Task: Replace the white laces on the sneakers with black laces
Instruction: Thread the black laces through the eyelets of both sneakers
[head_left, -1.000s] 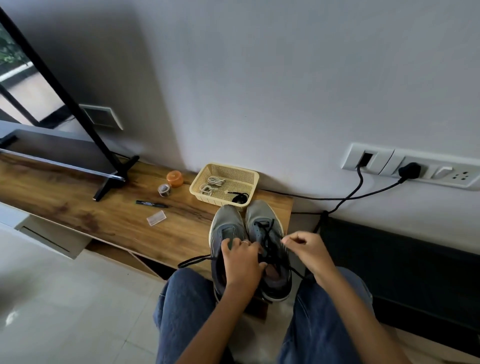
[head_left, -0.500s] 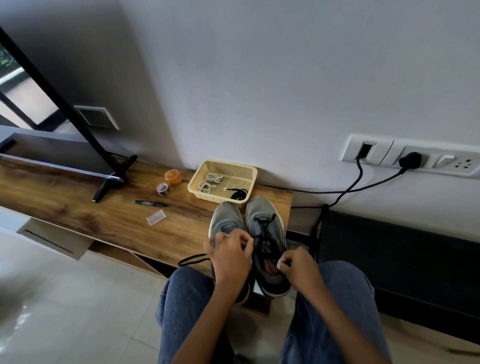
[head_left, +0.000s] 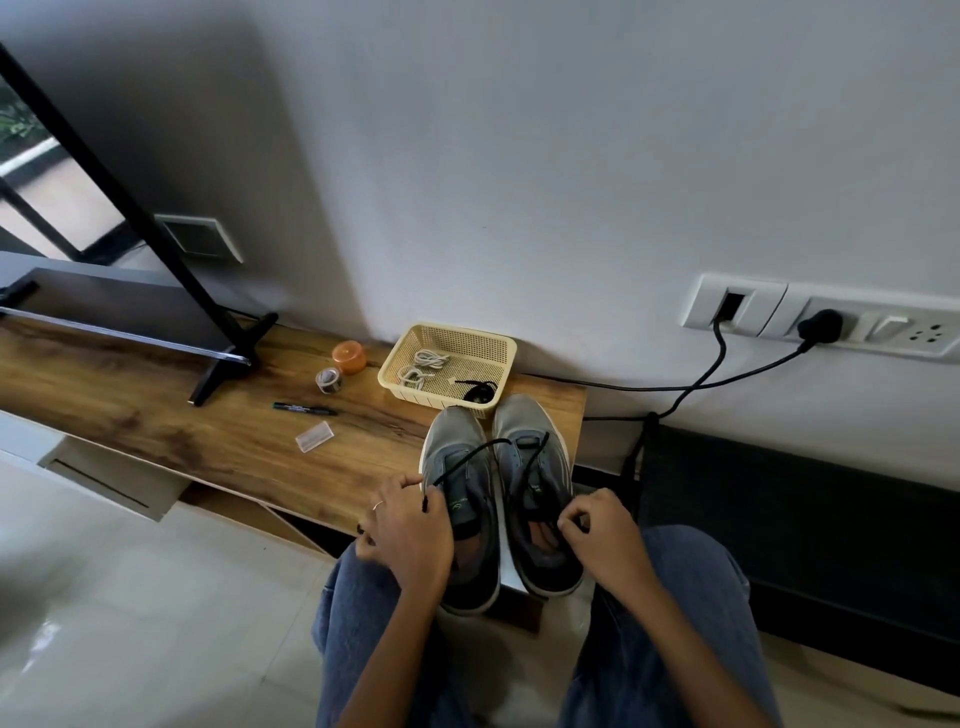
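Denim-clad knees are framing both hands: the left hand (head_left: 410, 535) is pinching one end of the black lace (head_left: 475, 454), the right hand (head_left: 597, 530) pinching the other, over two grey mesh sneakers (head_left: 498, 499) sitting on the wooden shelf (head_left: 156, 421). Beyond, a woven cream basket (head_left: 449, 371) is holding coiled white laces (head_left: 423, 366); a marker (head_left: 304, 409) is lying nearby

A plain pale grey wall (head_left: 519, 156) fills the upper view. Against it runs a long wood-grain tabletop (head_left: 156, 415), and a glossy white tiled floor (head_left: 130, 623) reflects light below. At the tabletop's left end stands a black-framed screen on a black angled foot (head_left: 228, 358), reflecting a bright window. A white switch and socket panel (head_left: 831, 322) sits on the wall to the right, with black cables (head_left: 727, 384) plugged in. Below it lies a low dark bench (head_left: 805, 519).
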